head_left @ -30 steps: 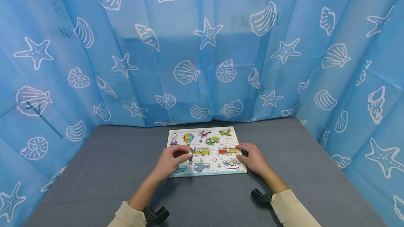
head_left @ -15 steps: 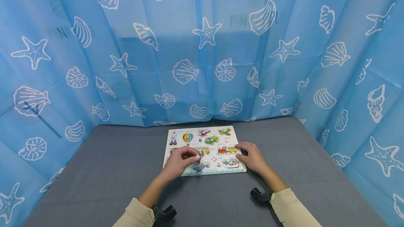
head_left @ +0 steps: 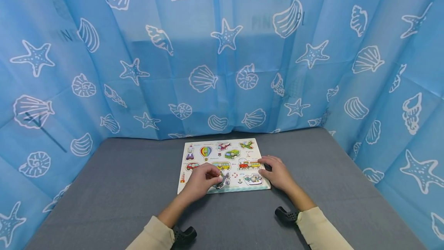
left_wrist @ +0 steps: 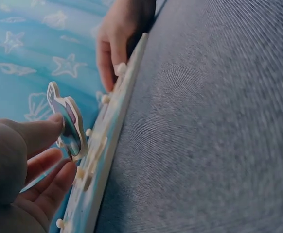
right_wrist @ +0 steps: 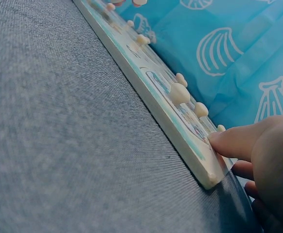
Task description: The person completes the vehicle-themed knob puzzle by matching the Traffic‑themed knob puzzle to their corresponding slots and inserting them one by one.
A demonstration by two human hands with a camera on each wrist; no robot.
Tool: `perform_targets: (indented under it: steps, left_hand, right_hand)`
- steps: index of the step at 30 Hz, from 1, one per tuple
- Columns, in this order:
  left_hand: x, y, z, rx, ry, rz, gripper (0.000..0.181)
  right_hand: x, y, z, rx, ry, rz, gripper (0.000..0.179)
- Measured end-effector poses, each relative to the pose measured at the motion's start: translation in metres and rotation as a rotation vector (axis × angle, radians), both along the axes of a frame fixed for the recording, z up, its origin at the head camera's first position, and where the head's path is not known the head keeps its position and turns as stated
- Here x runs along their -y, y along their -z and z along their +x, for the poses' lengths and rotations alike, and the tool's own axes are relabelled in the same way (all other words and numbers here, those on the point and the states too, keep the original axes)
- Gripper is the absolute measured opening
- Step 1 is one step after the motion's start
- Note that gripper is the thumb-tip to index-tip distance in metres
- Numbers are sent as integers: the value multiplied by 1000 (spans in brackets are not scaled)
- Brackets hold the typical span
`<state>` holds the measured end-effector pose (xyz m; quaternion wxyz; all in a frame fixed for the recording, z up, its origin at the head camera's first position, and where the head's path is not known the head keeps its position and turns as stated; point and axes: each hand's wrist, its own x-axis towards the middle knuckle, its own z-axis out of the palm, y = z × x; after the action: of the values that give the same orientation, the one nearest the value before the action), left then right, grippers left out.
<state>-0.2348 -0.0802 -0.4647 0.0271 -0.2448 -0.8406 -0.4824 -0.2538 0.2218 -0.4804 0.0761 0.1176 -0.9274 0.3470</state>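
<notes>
My left hand (head_left: 199, 183) pinches a knobbed wooden puzzle piece (left_wrist: 69, 121) between thumb and fingers. Teal and purple show on its picture side, and in the left wrist view it is tilted on edge just above the board. In the head view it hangs over the front middle of the white puzzle board (head_left: 239, 189), by the submarine spot. My right hand (head_left: 277, 174) holds the board's right edge, with the thumb on top near the ship piece (head_left: 253, 179); its other fingers are partly hidden at the edge.
Other pieces on the board include a yellow bus (head_left: 222, 165), a train (head_left: 249, 164), a balloon (head_left: 206, 152) and a green truck (head_left: 232, 154). The board lies flat on a grey cloth-covered table (head_left: 138, 188). Blue shell-patterned curtains (head_left: 208, 99) stand behind.
My left hand has moved right and slightly toward me with the piece, from the board's left part to its front middle. The right hand stays at the right edge.
</notes>
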Motion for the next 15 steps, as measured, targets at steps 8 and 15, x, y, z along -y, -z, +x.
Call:
perform_targets:
  steps: [8, 15]
  left_hand:
    - [0, 3, -3, -45, -17, -126, 7]
    - [-2, 6, -5, -135, -52, -257, 12]
  right_hand:
    - [-1, 0, 1, -12, -23, -7, 35]
    - [-1, 0, 1, -4, -16, -1, 35]
